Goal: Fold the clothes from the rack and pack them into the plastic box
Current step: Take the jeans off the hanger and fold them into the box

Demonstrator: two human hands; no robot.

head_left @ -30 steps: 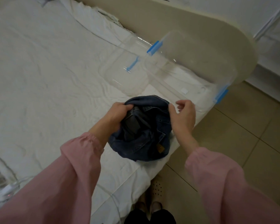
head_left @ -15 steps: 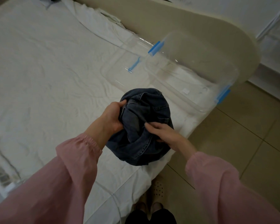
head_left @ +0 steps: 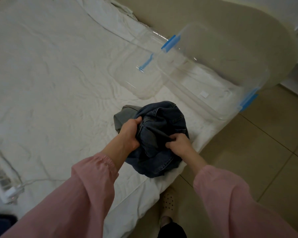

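A bunched-up pair of dark blue jeans [head_left: 160, 127] sits near the bed's right edge. My left hand [head_left: 130, 133] grips the denim on its left side. My right hand [head_left: 178, 143] pinches a fold of the denim at the front right. A grey piece of cloth [head_left: 123, 115] pokes out from behind the jeans on the left. The clear plastic box [head_left: 218, 66] with blue clips stands on the bed beyond the jeans, against the beige footboard. Its clear lid [head_left: 132, 73] lies flat to the box's left.
The bed is covered by a rumpled white sheet [head_left: 50, 74]. A beige curved footboard [head_left: 222, 23] rises behind the box. Tiled floor [head_left: 265, 152] lies to the right. A white appliance with a cord [head_left: 2, 182] sits at the left edge. My slippered feet [head_left: 169, 203] stand below.
My right hand went from open beside the jeans to pinching a fold of denim. A grey cloth now shows behind the bundle on the left.
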